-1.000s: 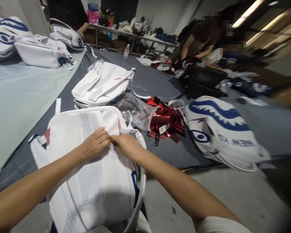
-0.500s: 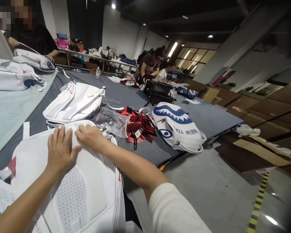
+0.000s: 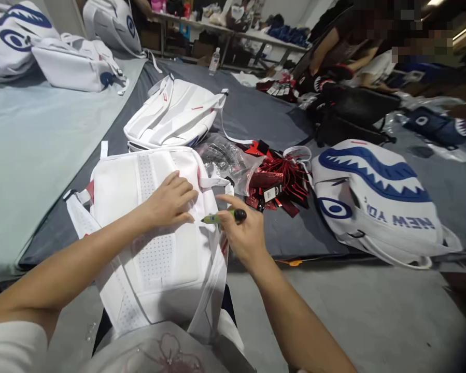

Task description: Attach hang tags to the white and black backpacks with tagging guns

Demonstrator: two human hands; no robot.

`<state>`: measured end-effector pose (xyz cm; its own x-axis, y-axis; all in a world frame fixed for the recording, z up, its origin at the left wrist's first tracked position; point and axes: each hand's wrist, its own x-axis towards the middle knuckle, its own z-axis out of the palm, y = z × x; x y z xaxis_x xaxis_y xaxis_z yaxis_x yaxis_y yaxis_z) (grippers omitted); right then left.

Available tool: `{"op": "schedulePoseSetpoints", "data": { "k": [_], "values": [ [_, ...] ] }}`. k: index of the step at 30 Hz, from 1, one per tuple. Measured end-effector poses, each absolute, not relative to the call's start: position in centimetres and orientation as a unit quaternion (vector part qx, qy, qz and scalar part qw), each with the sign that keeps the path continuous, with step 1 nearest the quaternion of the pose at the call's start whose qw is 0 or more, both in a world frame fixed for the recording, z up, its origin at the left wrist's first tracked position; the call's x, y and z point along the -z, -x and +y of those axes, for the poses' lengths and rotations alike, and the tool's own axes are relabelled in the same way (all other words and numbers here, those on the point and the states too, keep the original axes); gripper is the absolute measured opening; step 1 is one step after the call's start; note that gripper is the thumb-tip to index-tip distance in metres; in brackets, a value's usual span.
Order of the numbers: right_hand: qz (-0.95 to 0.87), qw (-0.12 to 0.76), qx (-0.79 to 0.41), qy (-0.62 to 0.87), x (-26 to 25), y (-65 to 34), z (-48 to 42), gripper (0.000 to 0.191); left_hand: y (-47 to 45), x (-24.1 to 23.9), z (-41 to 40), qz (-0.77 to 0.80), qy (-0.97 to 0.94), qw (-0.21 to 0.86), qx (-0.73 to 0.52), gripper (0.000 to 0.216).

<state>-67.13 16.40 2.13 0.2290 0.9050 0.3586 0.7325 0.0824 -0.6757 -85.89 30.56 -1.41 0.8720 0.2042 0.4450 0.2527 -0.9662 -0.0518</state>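
Left hand (image 3: 171, 199) lies flat, fingers spread and pointing to 2 o'clock, palm down on the white backpack (image 3: 116, 181), which rests back panel up and spreads from the hand toward 7 o'clock. Right hand (image 3: 243, 234) sits at 4 o'clock from the left, off the backpack's right edge, thumb and fingers pinched on a green pen (image 3: 219, 218) that lies level between the two hands, its tip just short of the left fingertips. Red tags (image 3: 276, 181) lie at 1 o'clock of the right hand, a clear bag (image 3: 225, 158) at 12, and a shark bag (image 3: 372, 199) at 3.
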Motion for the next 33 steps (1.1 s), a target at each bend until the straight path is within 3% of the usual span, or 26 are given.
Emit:
{"op": "schedulePoseSetpoints", "data": {
  "k": [4,7,13,19,24,33],
  "values": [
    [-0.642,0.341,-0.167,0.666,-0.2,68.0,16.3,0.031,84.9,0.5,30.0,-0.148,0.969,0.085,0.179,0.037],
    [-0.657,0.321,-0.2,0.652,0.2,68.2,17.1,0.028,84.6,0.8,29.5,-0.167,0.97,0.079,0.156,0.037],
    [-0.535,0.47,-0.212,0.669,1.6,68.2,16.7,0.024,85.2,3.8,28.7,-0.18,0.95,-0.016,0.255,0.031],
    [-0.532,0.494,-0.01,0.688,1.6,70.2,17.0,0.027,85.5,5.0,28.3,-0.174,0.938,-0.042,0.297,0.028],
    [-0.471,0.568,-0.118,0.664,2.8,71.2,18.5,0.029,85.6,4.8,28.4,-0.178,0.939,-0.045,0.29,0.026],
    [-0.465,0.542,-0.147,0.684,4.6,70.5,18.9,0.024,85.5,5.3,28.7,-0.172,0.944,-0.039,0.28,0.03]
  ]
}}
